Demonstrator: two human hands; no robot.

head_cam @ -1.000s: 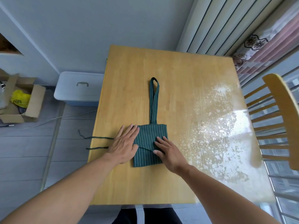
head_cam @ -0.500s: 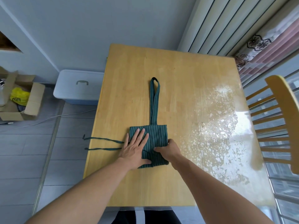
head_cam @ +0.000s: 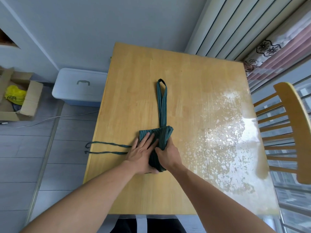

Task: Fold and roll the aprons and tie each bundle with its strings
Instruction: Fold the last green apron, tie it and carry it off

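Apron mid-roll: left hand pressed flat, fingers straight; right hand gripped the right fold. Strings trailing left could get rolled in; loose grip would slacken the roll.

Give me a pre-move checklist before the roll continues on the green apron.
1. Left hand flat on the apron, pinning it: ok.
2. Right hand curled round the lifted right edge: ok.
3. Waist strings free, trailing left past the table edge: ok.
4. Neck loop straight, lying away from the roll: ok.
5. Roll tightness under the hands: cannot tell.
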